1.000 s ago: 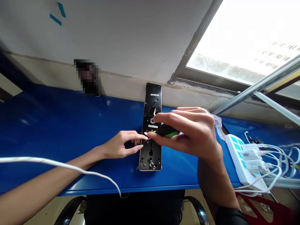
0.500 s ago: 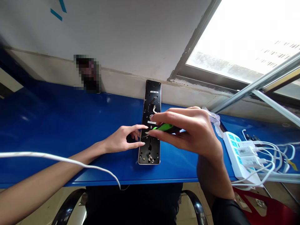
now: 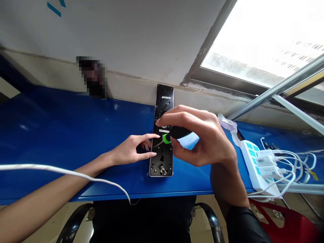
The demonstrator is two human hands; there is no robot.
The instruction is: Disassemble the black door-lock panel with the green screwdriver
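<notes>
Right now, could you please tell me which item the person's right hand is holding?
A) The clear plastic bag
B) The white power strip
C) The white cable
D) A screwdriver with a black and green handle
D. The fingers of the right hand are wrapped around the black and green handle of the screwdriver, whose shaft points down onto the black lock plate.

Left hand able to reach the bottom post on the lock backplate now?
Likely yes: the left hand lies on the lock backplate, and the right hand and screwdriver are higher up, leaving the bottom post free.
</notes>
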